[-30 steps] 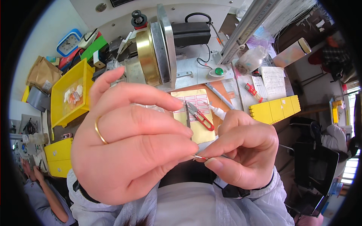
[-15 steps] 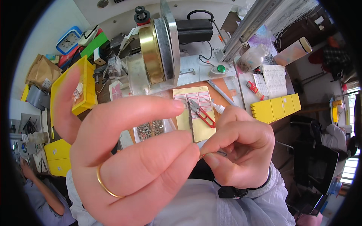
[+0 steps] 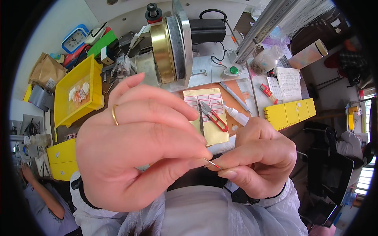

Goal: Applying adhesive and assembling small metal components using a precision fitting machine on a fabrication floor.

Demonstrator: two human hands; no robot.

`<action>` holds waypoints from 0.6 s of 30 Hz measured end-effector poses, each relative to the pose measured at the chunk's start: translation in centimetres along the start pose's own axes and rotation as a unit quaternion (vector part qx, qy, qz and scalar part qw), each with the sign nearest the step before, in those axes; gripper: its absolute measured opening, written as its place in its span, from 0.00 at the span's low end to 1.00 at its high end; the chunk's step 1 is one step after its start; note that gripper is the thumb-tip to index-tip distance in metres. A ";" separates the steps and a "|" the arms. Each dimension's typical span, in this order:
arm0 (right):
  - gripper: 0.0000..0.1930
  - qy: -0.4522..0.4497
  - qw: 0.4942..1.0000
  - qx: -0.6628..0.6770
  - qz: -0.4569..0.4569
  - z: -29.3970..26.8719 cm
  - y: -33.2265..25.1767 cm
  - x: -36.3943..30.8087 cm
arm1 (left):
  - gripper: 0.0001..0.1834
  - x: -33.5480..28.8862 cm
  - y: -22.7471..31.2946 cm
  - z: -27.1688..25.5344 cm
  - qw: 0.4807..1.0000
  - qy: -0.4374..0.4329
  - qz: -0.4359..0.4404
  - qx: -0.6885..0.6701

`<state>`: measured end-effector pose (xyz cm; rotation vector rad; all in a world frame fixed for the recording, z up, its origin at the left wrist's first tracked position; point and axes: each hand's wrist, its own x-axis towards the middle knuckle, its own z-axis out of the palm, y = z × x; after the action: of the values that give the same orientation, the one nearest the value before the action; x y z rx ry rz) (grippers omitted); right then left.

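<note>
A small thin rod-like piece (image 3: 214, 163), red with a metallic end, spans the gap between my two hands. My left hand (image 3: 138, 149), wearing a gold ring, pinches its left end between thumb and index fingertip, the other fingers curled above. The opposite end sits in the pinch of my right hand (image 3: 262, 157), thumb and index finger pressed together. Beyond the hands, red-handled thread snips (image 3: 214, 118) and dark tweezers (image 3: 201, 118) rest on a yellow printed envelope (image 3: 189, 94). A white bottle with a needle tip (image 3: 239, 117) lies behind my right hand, partly hidden by it.
A machine with a brass-coloured wheel (image 3: 160, 55) stands at the back, with a green button (image 3: 234, 70) beside it. Left is a yellow bin (image 3: 59, 106) holding small packets; right, a yellow block (image 3: 289, 114) and notebook (image 3: 288, 84). Another person's arm (image 3: 45, 192) shows far left.
My left hand has turned and closed its thumb and index finger onto the piece's left end; before, its index finger was raised apart. The right hand keeps its pinch.
</note>
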<state>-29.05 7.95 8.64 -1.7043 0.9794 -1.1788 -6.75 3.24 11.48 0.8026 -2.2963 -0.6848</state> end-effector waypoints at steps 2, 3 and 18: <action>0.08 0.006 1.000 0.020 -0.004 0.2 0.0 0.2 | 0.02 -0.2 0.3 -0.3 1.000 0.003 0.000 0.004; 0.08 0.006 1.000 0.019 -0.005 0.1 0.2 0.3 | 0.02 -0.1 0.4 -0.4 1.000 0.003 0.001 0.004; 0.10 0.134 0.908 -0.374 -0.130 -6.1 6.2 3.5 | 0.04 -2.4 1.8 0.3 0.943 0.162 0.057 0.285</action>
<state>-34.84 1.30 5.36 -2.3679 1.5517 -1.3277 -6.16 6.20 11.54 0.9403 -2.2200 0.1788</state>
